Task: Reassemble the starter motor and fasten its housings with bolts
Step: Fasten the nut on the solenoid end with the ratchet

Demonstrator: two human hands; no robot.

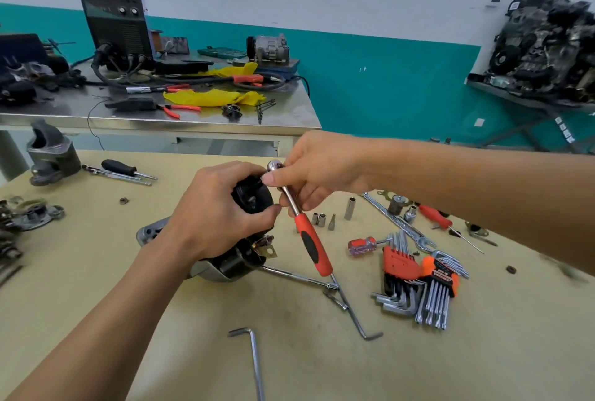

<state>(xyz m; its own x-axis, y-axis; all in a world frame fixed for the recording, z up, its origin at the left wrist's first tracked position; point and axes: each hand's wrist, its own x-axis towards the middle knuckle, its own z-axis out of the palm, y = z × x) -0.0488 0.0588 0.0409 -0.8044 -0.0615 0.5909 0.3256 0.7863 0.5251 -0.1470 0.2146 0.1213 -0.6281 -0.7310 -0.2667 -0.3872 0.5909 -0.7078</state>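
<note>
Your widest free lane is the near tabletop point(322, 368) in front of the starter motor point(231, 263), where only a long hex key point(254, 362) lies. The stretch to the motor's left is open too, apart from a lone nut point(123, 200). To the right you are hemmed in: the ratchet point(314, 246) slants down just beside the motor, an extension bar point(299, 276) and a bent hex key point(352, 310) lie under its handle, and loose sockets point(318, 218), a stubby screwdriver point(362, 246), a combination wrench point(391, 217) and fanned hex key sets point(399, 260) crowd the tabletop beyond.
</note>
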